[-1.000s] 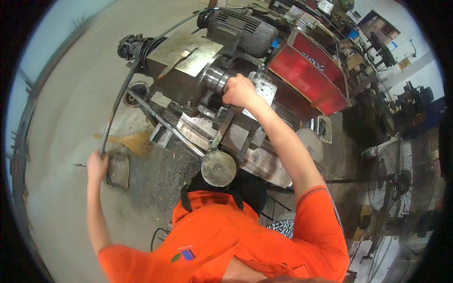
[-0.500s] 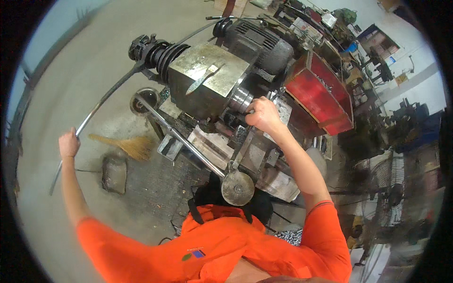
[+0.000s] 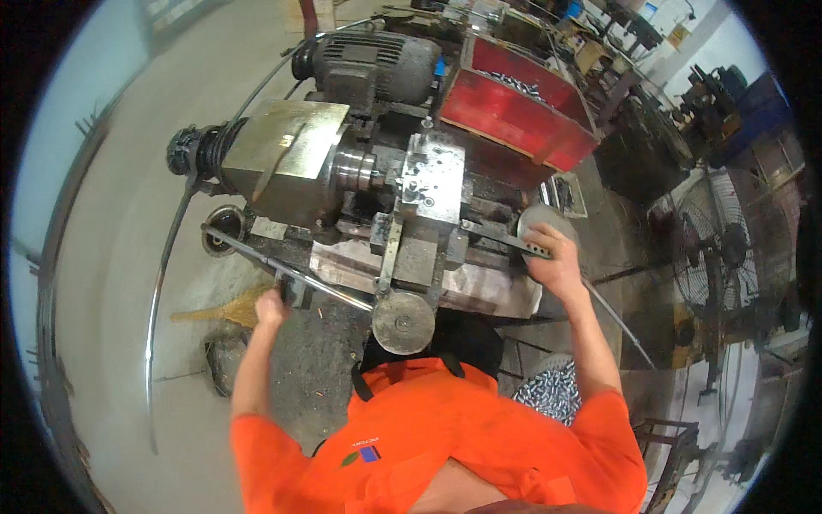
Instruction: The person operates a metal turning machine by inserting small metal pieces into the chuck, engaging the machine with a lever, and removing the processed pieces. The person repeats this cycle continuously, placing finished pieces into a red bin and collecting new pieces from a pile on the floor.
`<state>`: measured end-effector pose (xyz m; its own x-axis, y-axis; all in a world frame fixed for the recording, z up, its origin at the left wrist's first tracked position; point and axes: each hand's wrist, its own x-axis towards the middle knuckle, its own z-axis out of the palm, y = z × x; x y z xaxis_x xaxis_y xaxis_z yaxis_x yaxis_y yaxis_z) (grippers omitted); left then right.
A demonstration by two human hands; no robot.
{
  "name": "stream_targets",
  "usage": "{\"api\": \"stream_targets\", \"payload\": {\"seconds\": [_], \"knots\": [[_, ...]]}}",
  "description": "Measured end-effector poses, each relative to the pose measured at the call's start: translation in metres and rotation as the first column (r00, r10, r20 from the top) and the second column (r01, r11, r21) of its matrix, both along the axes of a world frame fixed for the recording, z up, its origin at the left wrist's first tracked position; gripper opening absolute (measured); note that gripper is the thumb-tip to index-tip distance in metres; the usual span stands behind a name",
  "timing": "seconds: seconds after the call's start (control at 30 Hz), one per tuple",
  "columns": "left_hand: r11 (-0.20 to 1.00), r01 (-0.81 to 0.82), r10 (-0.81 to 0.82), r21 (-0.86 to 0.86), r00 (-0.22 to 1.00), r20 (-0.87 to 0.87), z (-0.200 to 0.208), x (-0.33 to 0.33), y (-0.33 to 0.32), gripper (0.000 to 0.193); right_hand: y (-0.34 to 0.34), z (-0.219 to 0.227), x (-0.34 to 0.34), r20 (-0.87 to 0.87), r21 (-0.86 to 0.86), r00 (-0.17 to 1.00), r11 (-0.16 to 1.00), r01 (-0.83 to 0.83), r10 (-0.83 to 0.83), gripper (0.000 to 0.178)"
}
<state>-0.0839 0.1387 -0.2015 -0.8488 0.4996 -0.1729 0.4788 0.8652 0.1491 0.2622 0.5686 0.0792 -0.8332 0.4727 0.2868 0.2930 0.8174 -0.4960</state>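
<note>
My right hand point(image 3: 556, 264) is closed around the end of a flat metal lever with holes point(image 3: 501, 237), at the right of the lathe-like machine's slide point(image 3: 432, 180). My left hand point(image 3: 271, 310) is a closed fist near the broom point(image 3: 227, 311), just below a slanting steel rod point(image 3: 295, 272); what it holds, if anything, is hidden. The long curved lever point(image 3: 160, 291) hangs free at the left. Left of the slide stands the spindle chuck point(image 3: 355, 169), jutting from the headstock box point(image 3: 287, 154). A round metal disc point(image 3: 403, 323) sits in front of my body.
A red bin point(image 3: 514, 116) with small metal parts stands behind the slide. A motor point(image 3: 377, 68) is at the back. Beside my right arm lies a heap of shiny metal pieces point(image 3: 550, 394). A large fan point(image 3: 719, 240) stands farther right.
My left hand has let go of the long curved lever and moved right, toward the machine. My right hand has left the chuck and moved to the flat lever. The view has shifted.
</note>
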Motion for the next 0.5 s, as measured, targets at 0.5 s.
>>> {"api": "stream_targets", "payload": {"seconds": [0.5], "knots": [[0.826,-0.253,0.135,0.504,0.956,0.26,0.095,-0.055,-0.045,0.039,0.143,-0.14,0.34,0.422,0.42,0.435,0.596,0.684,-0.796,0.042]]}}
